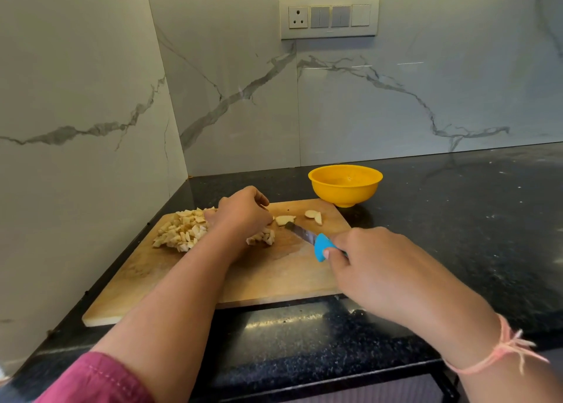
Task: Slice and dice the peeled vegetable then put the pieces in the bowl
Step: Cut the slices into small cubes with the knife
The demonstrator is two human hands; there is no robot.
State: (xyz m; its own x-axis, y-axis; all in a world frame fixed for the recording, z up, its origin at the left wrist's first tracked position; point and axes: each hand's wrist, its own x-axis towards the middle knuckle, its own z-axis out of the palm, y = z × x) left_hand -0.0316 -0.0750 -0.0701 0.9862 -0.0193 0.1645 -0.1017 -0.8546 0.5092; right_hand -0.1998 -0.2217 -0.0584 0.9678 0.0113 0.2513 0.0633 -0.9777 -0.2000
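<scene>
One slice [285, 220] at knife [304, 235] tip; right grip [374, 268] holds knife; left grip [240, 212] unclear.

chopping board [274, 277]: bare wood, matt, scuffed | bowl [344, 189]: yellow plastic, smooth, slight sheen | knife [307, 237]: shiny metal blade, blue plastic handle | countertop [457, 220]: black speckled stone, polished, glossy | wall [396, 98]: veined marble-look slabs, smooth | sleeve [100, 381]: pink woven cloth
</scene>
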